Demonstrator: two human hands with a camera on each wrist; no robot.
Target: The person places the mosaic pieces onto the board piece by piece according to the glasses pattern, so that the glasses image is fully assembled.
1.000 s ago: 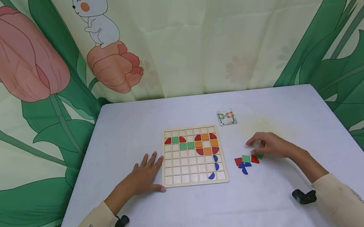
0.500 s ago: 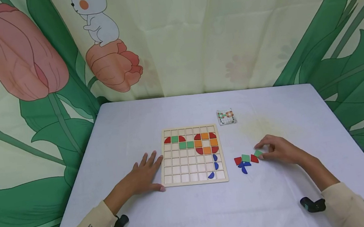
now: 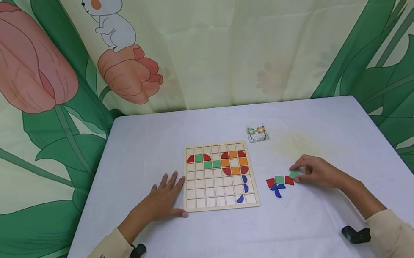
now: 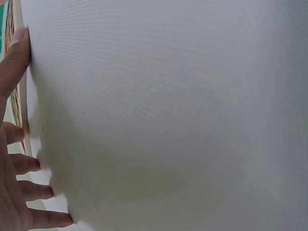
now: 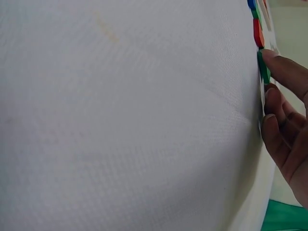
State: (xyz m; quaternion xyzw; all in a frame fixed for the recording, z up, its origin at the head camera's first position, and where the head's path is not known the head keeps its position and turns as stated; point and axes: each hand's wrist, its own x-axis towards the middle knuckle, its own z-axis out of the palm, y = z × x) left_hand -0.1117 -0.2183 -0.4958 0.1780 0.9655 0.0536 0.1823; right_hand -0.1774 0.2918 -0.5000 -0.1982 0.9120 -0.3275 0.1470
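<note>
The left hand lies with spread fingers at the left edge of a wooden grid board, its index fingertip and thumb against the frame. Red, green, orange and blue pieces sit in some of the board's squares. The right hand pinches a green square between thumb and fingers, low over the cloth; the right wrist view also has this green piece at the thumb tip. Beside it lie a red piece, another green square, a further red piece and several blue ones.
A small pattern card lies behind the board to the right. White cloth covers the table. A printed curtain hangs behind the table's far edge. Each wrist carries a small black device.
The right hand has shifted right and slightly toward the table's front, and its thumb and finger are now closed on the green square. The left hand stays in place.
</note>
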